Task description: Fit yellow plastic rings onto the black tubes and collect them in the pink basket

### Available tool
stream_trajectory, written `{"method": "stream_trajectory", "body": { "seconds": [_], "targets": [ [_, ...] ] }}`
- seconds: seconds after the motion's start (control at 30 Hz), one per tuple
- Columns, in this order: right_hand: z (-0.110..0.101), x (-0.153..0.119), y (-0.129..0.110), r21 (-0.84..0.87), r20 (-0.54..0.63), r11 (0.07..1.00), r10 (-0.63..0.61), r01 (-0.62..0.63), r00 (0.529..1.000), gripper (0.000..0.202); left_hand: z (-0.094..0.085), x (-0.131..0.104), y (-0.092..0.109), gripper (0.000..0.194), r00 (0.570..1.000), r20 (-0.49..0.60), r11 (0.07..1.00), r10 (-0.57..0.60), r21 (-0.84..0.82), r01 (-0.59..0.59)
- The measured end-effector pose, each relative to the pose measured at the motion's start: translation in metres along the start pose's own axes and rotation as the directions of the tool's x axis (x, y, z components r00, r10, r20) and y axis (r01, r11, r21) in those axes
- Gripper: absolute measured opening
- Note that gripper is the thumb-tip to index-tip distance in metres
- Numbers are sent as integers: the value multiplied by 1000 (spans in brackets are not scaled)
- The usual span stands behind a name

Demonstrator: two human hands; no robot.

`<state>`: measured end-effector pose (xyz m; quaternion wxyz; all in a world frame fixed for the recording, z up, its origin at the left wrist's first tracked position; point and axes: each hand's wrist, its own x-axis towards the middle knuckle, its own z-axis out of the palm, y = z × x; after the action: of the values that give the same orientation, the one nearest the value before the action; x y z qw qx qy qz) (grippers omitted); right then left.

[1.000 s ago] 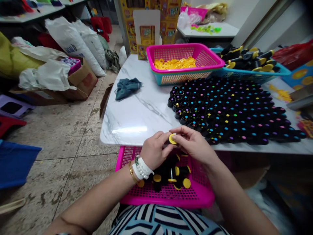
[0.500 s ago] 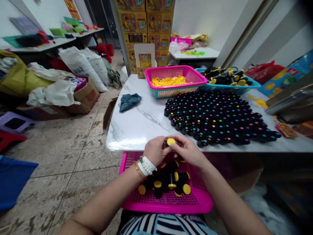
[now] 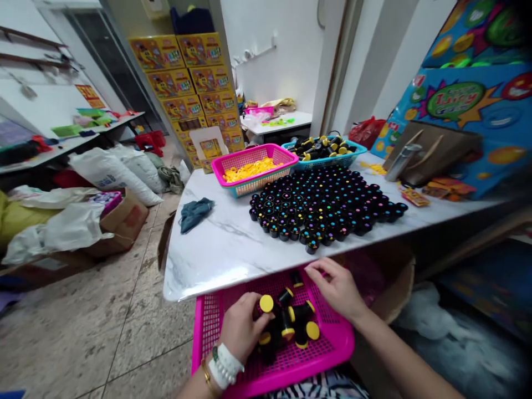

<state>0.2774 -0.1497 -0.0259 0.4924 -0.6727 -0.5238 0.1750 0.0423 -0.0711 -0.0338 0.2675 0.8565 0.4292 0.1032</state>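
Observation:
My left hand (image 3: pixel 243 327) is over the pink basket (image 3: pixel 348 339), its thumb and fingers closed on a yellow-capped black tube (image 3: pixel 266 303). The round yellow cap faces up; most of the black body is hidden. To the right, at the basket's far side below the table edge, is my right hand (image 3: pixel 338 288), away from the tube. Its fingers are loosely bent and slightly apart, with nothing visible in them. Several more black tubes with yellow caps (image 3: pixel 312 331) lie in a jumble in the basket.
Rows of black pieces with coloured dots (image 3: pixel 324 205) stand on the marbled table (image 3: pixel 208 255). Behind them are a basket of yellow parts (image 3: pixel 249 170) and a blue basket (image 3: pixel 361 149) of yellow-and-black pieces. A dark cloth (image 3: pixel 195 214) lies leftward; a metal flask (image 3: pixel 403 162) stands at right.
My hands, together on the yellow-capped piece above the basket, have parted. The left is lower with a yellow-capped tube; the right has moved rightward. The view has turned right.

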Motion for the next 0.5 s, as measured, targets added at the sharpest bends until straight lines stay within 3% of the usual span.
{"method": "stream_trajectory", "body": {
  "seconds": [0.1, 0.23, 0.33, 0.5],
  "targets": [
    [-20, 13, 15, -162, -58, 985, -76, 66, 995, 19, 5, -2, -5, 20, 992, 112, 998, -58, 23, 55],
    [-22, 28, 19, -235, -35, 967, -115, 104, 993, 21, 4, 0, -9, 39, 977, 197, 992, -78, 112, 56],
    [-15, 31, 17, -266, -14, 957, -126, 118, 992, 23, -6, 0, -9, 41, 989, 144, 983, -32, 182, 5],
    [-9, 37, 16, -316, 49, 932, -169, 176, 984, 22, -36, 11, 2, 29, 982, -8, 968, 189, 173, -184]
  ]
}}
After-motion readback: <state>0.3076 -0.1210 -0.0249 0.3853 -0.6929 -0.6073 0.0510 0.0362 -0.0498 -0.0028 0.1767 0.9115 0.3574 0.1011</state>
